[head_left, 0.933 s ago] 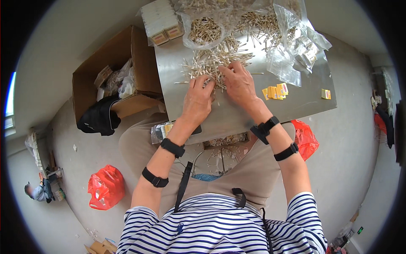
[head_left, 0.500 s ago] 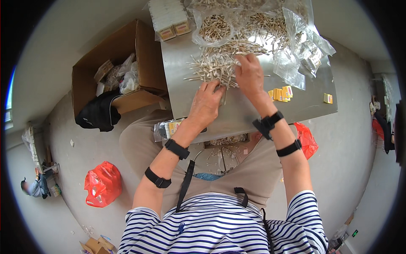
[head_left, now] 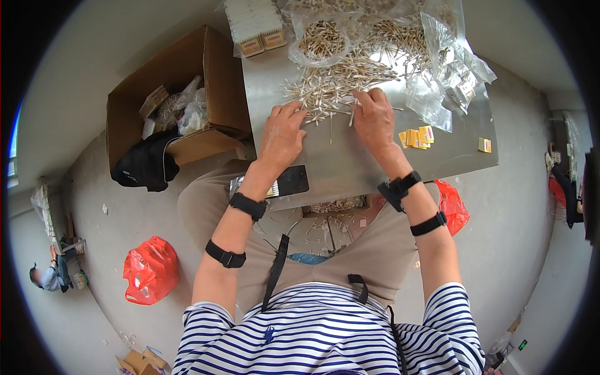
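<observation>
A loose heap of cotton swabs [head_left: 337, 81] with wooden sticks spreads over the metal table. At its near left edge is my left hand [head_left: 281, 134], fingertips touching the swabs and thumb held apart. My right hand [head_left: 375, 122] is at the heap's near right side, fingers bent together around a cotton swab [head_left: 351, 117] whose white tip points toward me. A single swab [head_left: 330, 130] lies on the metal between the hands. Small yellow cards [head_left: 415, 137] lie to the right of my right hand. Beneath my left wrist are a black flat case [head_left: 292, 180] and a partly hidden pack of swabs.
Stacked swab packs [head_left: 253, 28] stand at the table's far left. Clear plastic bags [head_left: 431, 103] lie at the right, and one yellow box [head_left: 484, 145] sits near the right edge. An open cardboard box [head_left: 222, 81] adjoins the table's left. Red bags [head_left: 150, 270] rest on the floor.
My left hand has moved left, away from the middle of the heap. My right hand has come slightly nearer to me. The heap's near edge has drawn back and looks more compact.
</observation>
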Demonstrator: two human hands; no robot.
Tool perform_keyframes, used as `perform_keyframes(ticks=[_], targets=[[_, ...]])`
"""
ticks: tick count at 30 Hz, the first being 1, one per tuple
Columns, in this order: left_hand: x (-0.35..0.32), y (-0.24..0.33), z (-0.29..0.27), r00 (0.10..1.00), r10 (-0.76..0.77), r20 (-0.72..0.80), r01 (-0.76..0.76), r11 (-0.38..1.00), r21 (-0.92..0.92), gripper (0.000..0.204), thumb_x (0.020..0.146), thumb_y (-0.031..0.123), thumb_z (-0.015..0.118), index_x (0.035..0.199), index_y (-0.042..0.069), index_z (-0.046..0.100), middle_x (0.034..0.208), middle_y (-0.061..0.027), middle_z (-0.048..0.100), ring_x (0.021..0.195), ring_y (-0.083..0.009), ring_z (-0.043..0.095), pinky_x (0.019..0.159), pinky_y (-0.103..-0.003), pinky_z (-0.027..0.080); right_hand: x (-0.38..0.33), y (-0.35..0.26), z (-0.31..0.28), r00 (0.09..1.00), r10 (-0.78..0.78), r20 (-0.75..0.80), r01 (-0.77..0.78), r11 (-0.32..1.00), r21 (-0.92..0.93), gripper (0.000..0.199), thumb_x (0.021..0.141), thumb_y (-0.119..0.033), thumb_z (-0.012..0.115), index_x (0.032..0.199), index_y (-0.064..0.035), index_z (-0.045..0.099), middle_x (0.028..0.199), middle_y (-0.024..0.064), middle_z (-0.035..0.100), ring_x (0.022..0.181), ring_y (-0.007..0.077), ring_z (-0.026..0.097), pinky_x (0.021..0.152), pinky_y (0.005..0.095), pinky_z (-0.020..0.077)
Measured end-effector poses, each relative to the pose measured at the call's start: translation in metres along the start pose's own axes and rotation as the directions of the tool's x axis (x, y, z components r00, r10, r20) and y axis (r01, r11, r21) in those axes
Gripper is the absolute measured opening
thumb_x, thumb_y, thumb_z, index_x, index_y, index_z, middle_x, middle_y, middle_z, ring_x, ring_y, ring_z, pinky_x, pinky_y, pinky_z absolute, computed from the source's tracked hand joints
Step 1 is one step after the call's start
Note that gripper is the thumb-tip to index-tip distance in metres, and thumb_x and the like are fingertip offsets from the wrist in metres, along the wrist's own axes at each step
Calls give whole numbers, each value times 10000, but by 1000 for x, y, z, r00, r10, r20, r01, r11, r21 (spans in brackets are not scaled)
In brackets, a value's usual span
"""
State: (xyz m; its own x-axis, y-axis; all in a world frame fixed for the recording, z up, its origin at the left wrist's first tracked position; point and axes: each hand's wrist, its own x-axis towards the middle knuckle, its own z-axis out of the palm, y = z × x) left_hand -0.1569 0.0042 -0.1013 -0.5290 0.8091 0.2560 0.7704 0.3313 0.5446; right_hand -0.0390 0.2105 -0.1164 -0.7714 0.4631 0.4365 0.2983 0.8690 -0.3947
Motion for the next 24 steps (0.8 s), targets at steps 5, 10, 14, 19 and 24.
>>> perform_keyframes(ticks=[5, 10, 14, 19, 24], targets=[[-3, 5, 1, 996, -38, -85, 38, 999, -8, 332, 759, 3, 739, 1089, 13, 701, 1137, -130, 648, 1085, -343, 578, 946, -423, 490, -39, -45, -2, 980, 163, 111, -171, 983, 71, 171, 781, -163, 762, 849, -68, 638, 891, 115, 634, 826, 334, 657, 716, 457, 534], [10, 13, 24, 993, -38, -115, 49, 994, 96, 92, 802, 71, 720, 886, 47, 690, 909, -113, 627, 940, -329, 599, 830, -435, 497, -51, -50, 15, 977, 169, 128, -174, 984, 29, 189, 776, -176, 768, 830, -84, 612, 855, 112, 634, 819, 334, 665, 707, 463, 538], [6, 2, 14, 990, -66, -122, 85, 984, 159, 54, 808, 73, 716, 837, 54, 674, 876, -107, 626, 912, -326, 609, 801, -441, 499, -59, -32, 5, 976, 178, 123, -178, 984, -16, 149, 800, -134, 739, 835, -77, 606, 862, 109, 628, 842, 334, 661, 718, 456, 536], [-23, 3, -4, 995, -73, -65, 79, 992, 102, 48, 814, 83, 712, 827, 64, 669, 842, -101, 618, 882, -324, 612, 773, -446, 497, -60, -31, -8, 974, 205, 99, -207, 978, 11, 115, 812, -96, 719, 837, -78, 607, 866, 94, 620, 851, 330, 651, 725, 450, 530], [-39, 8, 6, 995, -93, -17, 95, 991, 92, 64, 808, 84, 716, 817, 62, 656, 831, -102, 612, 880, -332, 614, 766, -455, 494, -58, -58, 2, 987, 12, 160, -40, 984, 176, 86, 816, -76, 696, 840, -92, 615, 874, 94, 613, 855, 324, 647, 723, 455, 526]])
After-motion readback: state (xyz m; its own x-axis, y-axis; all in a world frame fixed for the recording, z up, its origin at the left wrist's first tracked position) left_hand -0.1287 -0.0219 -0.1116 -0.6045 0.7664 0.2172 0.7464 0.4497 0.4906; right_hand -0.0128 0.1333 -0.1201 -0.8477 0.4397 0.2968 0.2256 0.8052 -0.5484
